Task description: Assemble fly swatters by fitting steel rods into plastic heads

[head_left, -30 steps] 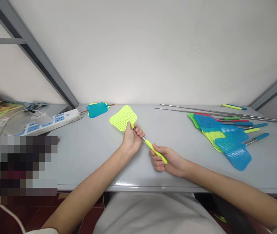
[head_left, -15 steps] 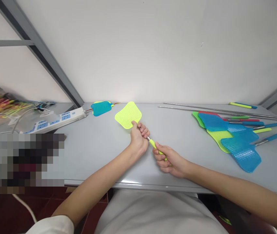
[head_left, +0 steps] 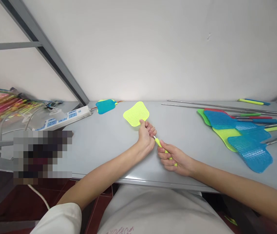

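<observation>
A yellow-green fly swatter (head_left: 136, 113) with a perforated head is held above the grey table by both hands. My left hand (head_left: 147, 135) is closed round its shaft just below the head, thumb against the head's lower edge. Wrapped round the yellow handle is my right hand (head_left: 173, 158), with the handle's end poking out under the fingers. A short bit of metal shaft shows between the hands. To the right lies a pile of fly swatters (head_left: 250, 152) in blue, green, red and yellow, with metal shafts and coloured grips.
Long thin metal rods (head_left: 201, 106) lie along the wall, near loose yellow and blue handles (head_left: 251, 101). At the back left are blue and yellow swatter heads (head_left: 106, 106), a white power strip (head_left: 67, 117) and bagged colourful items (head_left: 4, 105). A blurred-out patch covers the left table edge.
The view has shifted slightly left, so everything appears further right. Both hands keep their grip on the swatter, with little visible movement between them.
</observation>
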`<action>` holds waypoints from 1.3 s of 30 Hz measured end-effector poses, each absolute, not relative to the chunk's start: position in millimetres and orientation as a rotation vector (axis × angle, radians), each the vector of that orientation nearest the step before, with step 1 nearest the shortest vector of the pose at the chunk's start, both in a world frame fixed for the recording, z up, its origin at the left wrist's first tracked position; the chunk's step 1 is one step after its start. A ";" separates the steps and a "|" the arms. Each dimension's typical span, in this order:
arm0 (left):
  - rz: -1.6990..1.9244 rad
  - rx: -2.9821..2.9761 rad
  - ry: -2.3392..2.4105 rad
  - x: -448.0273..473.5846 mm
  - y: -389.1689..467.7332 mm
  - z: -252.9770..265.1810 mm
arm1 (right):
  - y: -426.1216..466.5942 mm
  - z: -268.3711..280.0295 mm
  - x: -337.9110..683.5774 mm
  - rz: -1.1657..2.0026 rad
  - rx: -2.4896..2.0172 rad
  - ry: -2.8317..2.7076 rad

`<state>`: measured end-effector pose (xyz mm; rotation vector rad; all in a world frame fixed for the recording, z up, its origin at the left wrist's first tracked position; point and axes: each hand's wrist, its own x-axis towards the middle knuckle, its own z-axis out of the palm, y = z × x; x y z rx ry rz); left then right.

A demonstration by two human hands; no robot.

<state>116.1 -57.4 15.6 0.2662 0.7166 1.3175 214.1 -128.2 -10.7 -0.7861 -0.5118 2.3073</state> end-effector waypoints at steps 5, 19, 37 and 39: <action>1.315 0.218 0.698 116.4 -57.2 11.3 | -126.4 -11.3 216.8 2.372 -0.753 -0.421; 1.297 0.138 0.679 117.2 -58.4 2.5 | -126.9 -10.0 217.5 2.400 -0.746 -0.356; 1.252 0.101 0.614 115.3 -55.7 -3.1 | -126.6 -7.2 216.3 2.350 -0.755 -0.474; 1.251 0.103 0.608 115.0 -55.3 -3.6 | -126.3 -7.5 215.8 2.357 -0.735 -0.472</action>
